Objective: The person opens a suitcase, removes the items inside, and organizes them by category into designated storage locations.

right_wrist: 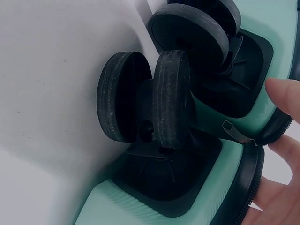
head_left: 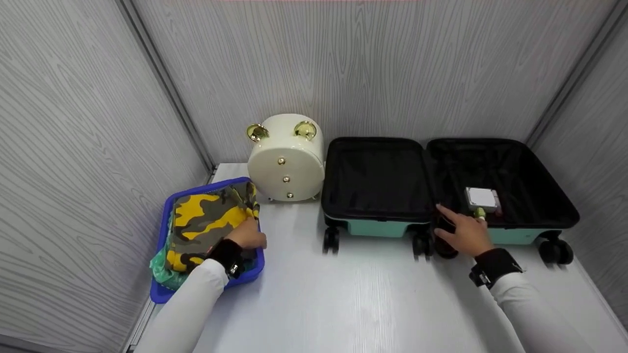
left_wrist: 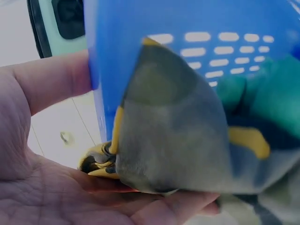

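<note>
My left hand (head_left: 248, 234) is at the right side of a blue plastic basket (head_left: 162, 240). In the left wrist view its fingers (left_wrist: 164, 208) extend under a folded edge of a camouflage cloth (left_wrist: 168, 126), and the thumb reaches the basket wall. The cloth is yellow, grey and dark. My right hand (head_left: 466, 233) is at the front middle of an opened mint-green suitcase (head_left: 375, 228), where its two halves meet. Fingers are spread at the black zipped rim (right_wrist: 248, 187), beside a zipper pull (right_wrist: 236, 132).
A small white box (head_left: 482, 197) and a green-topped item (head_left: 480, 213) lie in the suitcase's right half. A cream round case (head_left: 286, 174) with gold knobs stands between basket and suitcase. Green plastic (head_left: 167, 269) shows under the cloth. Black wheels (right_wrist: 171, 98) face the front.
</note>
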Available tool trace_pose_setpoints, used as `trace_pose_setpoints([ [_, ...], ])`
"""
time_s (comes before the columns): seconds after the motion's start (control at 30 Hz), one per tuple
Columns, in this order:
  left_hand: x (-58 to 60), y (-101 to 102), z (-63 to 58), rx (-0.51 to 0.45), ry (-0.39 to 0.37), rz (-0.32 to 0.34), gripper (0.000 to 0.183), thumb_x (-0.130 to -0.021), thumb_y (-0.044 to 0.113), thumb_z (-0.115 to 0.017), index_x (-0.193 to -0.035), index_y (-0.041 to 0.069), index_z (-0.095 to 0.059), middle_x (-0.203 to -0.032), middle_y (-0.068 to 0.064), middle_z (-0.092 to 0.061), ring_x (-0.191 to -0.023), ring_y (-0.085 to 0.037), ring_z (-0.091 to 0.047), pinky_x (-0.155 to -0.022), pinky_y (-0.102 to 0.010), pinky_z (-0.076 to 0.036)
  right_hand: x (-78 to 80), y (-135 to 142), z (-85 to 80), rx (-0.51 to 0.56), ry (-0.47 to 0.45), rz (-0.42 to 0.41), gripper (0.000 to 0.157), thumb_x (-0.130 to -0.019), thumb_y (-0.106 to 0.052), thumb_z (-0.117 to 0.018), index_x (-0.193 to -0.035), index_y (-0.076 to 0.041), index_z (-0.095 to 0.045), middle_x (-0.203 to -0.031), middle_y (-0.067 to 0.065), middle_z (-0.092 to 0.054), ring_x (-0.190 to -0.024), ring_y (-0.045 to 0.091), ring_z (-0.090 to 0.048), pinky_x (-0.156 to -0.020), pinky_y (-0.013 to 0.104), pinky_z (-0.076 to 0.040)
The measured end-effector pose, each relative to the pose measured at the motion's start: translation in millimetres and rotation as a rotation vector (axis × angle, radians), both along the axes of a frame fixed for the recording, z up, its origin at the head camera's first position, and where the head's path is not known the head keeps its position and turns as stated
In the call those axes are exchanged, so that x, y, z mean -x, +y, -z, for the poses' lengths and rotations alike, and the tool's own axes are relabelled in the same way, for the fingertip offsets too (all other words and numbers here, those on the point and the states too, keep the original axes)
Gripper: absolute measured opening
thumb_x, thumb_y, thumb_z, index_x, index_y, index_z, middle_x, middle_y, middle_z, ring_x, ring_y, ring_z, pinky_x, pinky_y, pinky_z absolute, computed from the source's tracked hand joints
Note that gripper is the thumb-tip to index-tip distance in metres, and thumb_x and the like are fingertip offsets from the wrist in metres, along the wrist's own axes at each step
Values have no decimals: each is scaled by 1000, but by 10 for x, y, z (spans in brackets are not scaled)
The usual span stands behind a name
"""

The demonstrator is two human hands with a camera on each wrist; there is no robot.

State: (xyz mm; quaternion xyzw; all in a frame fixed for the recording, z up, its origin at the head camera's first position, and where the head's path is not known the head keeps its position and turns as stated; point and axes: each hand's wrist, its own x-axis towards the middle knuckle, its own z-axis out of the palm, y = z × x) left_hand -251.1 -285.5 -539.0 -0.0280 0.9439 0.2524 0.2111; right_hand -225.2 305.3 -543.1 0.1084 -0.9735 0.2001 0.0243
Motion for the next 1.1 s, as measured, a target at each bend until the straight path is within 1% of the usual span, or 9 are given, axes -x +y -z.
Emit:
trace_pose_setpoints([
  [0.03,31,-51,42,-2,14,3,87,-85,22,-82,-151,-17,-41,-146,-33,-59,-119,-39,-62,-116,-54,-50,2,1,0,-1,0,-1,70,-105,-33,-72,-166,-13,-45,-147,36,-61,-127,60,-60,-109,84,-28],
  [0.07,113,-122,129,8,23,-12,84,-84,21,-82,-149,-15,-44,-141,-31,-61,-114,-38,-62,-112,-53,-53,4,0,-2,0,-2,0,70,-105,-34,-72,-166,-13,-45,-147,36,-61,-127,59,-60,-109,84,-28],
  [0.17,255,-266,220,11,40,-62,81,-80,15,-84,-146,-13,-48,-137,-28,-63,-113,-37,-63,-110,-52,-55,-1,-1,-4,-1,-5,2,70,-105,-34,-72,-166,-13,-45,-147,36,-61,-126,59,-61,-108,83,-28],
  [0.23,305,-328,210,13,46,-78,79,-80,11,-83,-147,-13,-48,-138,-31,-63,-115,-40,-64,-111,-55,-54,-10,2,0,-5,-4,5,70,-105,-35,-72,-166,-14,-45,-146,36,-61,-125,59,-61,-108,83,-29],
  [0.27,369,-361,226,27,37,-96,81,-80,11,-83,-149,-13,-47,-142,-33,-61,-118,-43,-63,-113,-58,-52,-15,4,1,-6,-3,8,70,-105,-34,-72,-166,-14,-45,-146,37,-61,-124,59,-61,-108,83,-29],
  [0.43,308,-318,-42,11,25,-97,80,-90,5,-69,-159,-16,-34,-158,-40,-46,-139,-52,-53,-124,-66,-38,-42,20,22,-9,7,15,70,-104,-35,-72,-166,-14,-45,-147,36,-61,-125,60,-60,-109,84,-27],
  [0.57,247,-260,-170,-36,73,-94,76,-93,4,-58,-160,-18,-30,-162,-41,-40,-149,-55,-45,-128,-64,-34,-61,19,32,-5,12,16,70,-104,-34,-72,-166,-14,-45,-148,35,-61,-127,60,-60,-110,84,-26],
  [0.73,288,-265,-163,-50,146,-73,69,-99,4,-51,-160,-19,-29,-162,-42,-40,-151,-57,-41,-128,-63,-34,-72,5,31,4,7,16,71,-104,-35,-72,-167,-15,-44,-149,35,-60,-130,59,-59,-109,82,-27],
  [1.1,467,-417,-33,-58,163,-192,74,-104,1,-54,-168,-9,-19,-168,-38,-33,-157,-52,-34,-133,-61,-24,-71,-57,78,-8,34,6,71,-103,-32,-74,-166,-15,-46,-147,34,-62,-129,57,-60,-107,76,-29],
])
